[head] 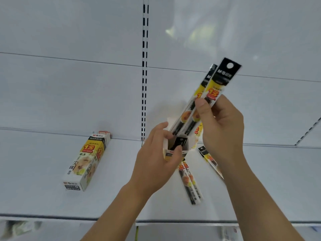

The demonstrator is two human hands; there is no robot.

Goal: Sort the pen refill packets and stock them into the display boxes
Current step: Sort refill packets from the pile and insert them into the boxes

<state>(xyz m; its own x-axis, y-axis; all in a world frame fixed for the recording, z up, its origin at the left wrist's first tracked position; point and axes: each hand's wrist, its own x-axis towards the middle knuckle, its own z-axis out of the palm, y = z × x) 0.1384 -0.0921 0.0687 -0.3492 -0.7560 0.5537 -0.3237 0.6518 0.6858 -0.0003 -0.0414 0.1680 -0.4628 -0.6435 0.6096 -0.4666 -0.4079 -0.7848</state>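
My left hand (156, 159) grips an open white display box (175, 150) above the shelf, its mouth facing me with dark packet tops inside. My right hand (220, 126) pinches two long pen refill packets (215, 87), black-topped with yellow labels, their lower ends pointing into the box mouth. Two more packets (190, 183) lie side by side on the shelf under my left hand. Another packet (209, 159) lies partly hidden behind my right wrist. A second display box (86, 160) lies flat on the shelf at the left.
The white shelf (52, 202) has a front edge low in the view. A slotted upright (145, 66) runs down the white back wall. A bracket (307, 134) slants at the far right.
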